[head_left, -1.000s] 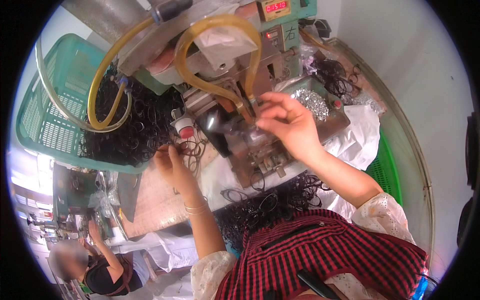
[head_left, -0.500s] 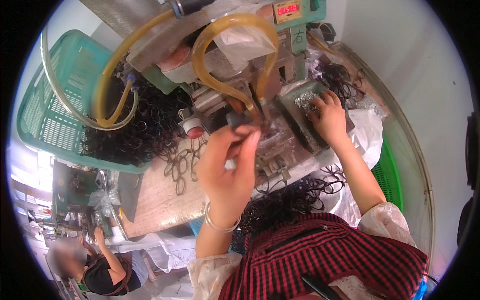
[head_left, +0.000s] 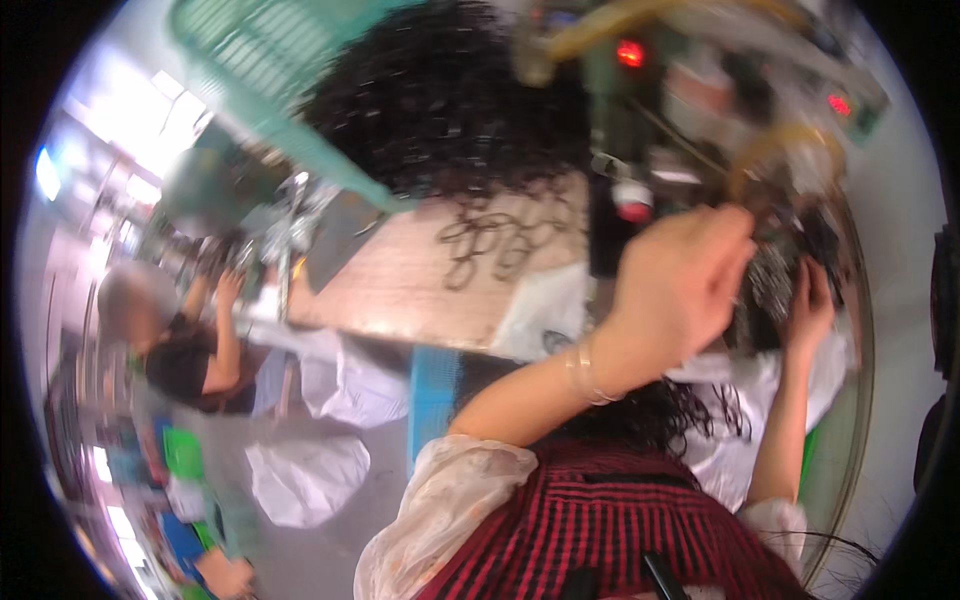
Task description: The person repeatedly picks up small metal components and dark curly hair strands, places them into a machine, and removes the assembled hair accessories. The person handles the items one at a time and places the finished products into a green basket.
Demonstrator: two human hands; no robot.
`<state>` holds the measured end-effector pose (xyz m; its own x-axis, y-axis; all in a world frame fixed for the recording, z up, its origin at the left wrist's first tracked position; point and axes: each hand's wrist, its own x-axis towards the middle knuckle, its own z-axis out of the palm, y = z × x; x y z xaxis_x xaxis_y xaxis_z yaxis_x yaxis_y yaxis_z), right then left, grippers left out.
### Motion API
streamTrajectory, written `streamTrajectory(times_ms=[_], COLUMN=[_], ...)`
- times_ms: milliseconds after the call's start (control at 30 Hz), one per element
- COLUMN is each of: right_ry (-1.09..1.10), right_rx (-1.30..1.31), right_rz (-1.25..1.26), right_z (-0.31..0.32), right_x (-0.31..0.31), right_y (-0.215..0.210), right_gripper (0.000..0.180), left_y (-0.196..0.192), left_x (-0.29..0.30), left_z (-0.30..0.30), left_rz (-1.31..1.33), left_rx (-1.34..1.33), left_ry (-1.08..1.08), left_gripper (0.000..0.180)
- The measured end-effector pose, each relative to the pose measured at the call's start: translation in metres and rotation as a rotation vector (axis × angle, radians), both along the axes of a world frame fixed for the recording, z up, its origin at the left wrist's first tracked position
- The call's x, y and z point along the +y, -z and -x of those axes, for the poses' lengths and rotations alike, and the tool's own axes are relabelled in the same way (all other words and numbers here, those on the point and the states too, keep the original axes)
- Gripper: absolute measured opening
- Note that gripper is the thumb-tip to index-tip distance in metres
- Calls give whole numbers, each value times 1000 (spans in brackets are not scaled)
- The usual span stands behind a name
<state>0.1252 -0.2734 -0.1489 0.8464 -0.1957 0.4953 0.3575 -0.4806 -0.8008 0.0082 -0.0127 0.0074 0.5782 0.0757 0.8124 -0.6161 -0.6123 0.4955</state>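
L hand (head_left: pixel 688 285) is seen bunched near red button (head_left: pixel 632 211); R hand (head_left: pixel 808 312) part-curled beside heaped silver bits (head_left: pixel 770 278). Holds can't be told (blur). Bits apparently being picked; fine pinch prob. needed next.

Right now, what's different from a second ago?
The left hand moved right, from the black loops toward the machine. The right hand left the machine for the silver bits. Blur hides whether they hold anything. The view turned left too. Loops still fill the green basket.
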Motion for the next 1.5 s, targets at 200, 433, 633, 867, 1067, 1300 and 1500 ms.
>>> streamTrajectory(times_ms=[200, 433, 633, 867, 1067, 1300, 1500], right_ry=[-57, -176, -289, 107, -94, -378, -482], right_rx=[107, 123, 20, 87, 226, 67, 182], right_rz=[149, 12, 23, 120, 13, -246, -514], right_z=[-9, 11, 15, 75, 109, 61, 77], right_x=[0, -2, 48, -6, 25, 109, 122], right_y=[9, 0, -30, -27, -84, -88, -93], right_gripper=[20, 18, 19, 17, 15, 29, 40], left_y=[22, 30, 131, 173, 130, 142, 94], left_x=[11, 195, 264, 276, 240, 174, 131], left_z=[25, 51, 2, 14, 31, -7, -5], left_rz=[44, 41, -470, 147, 697, 648, 714], left_rx=[-28, 48, 897, 354, 366, 497, 311], left_ry=[35, -651, -920, -643, -108, -115, -11], left_gripper=[29, 14, 23, 28, 23, 34, 11])
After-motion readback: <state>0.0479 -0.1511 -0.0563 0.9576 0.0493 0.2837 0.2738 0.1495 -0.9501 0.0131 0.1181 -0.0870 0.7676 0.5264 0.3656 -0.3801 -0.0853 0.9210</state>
